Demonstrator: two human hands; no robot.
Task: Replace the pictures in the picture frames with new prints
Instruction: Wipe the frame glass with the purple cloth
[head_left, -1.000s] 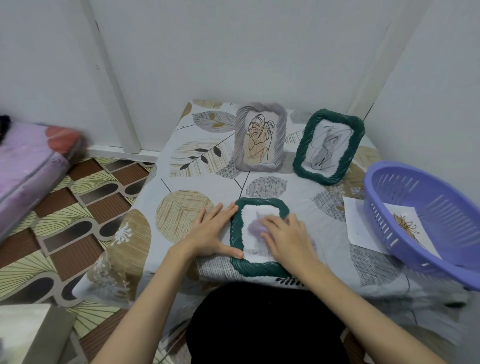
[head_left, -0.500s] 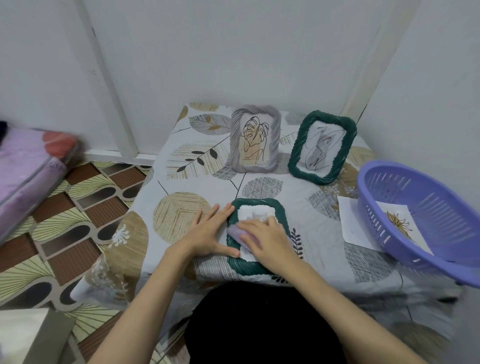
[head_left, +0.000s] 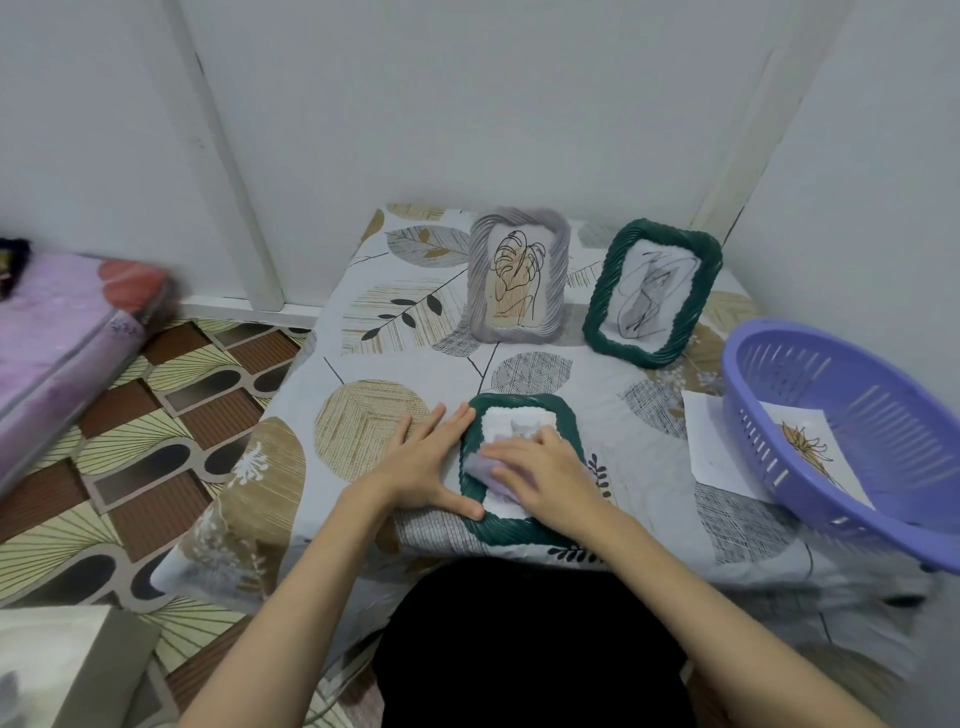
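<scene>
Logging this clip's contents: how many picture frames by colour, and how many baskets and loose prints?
Green frames: 2, one lying flat, one standing
Grey frame: 1
Purple basket: 1
Loose prints: 2, one in the basket, one beside it
Total: 6

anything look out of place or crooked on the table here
The green frame at the back right stands tilted, unlike the upright grey frame beside it. A loose sheet of paper lies partly tucked under the purple basket. Nothing looks spilled or damaged.
</scene>
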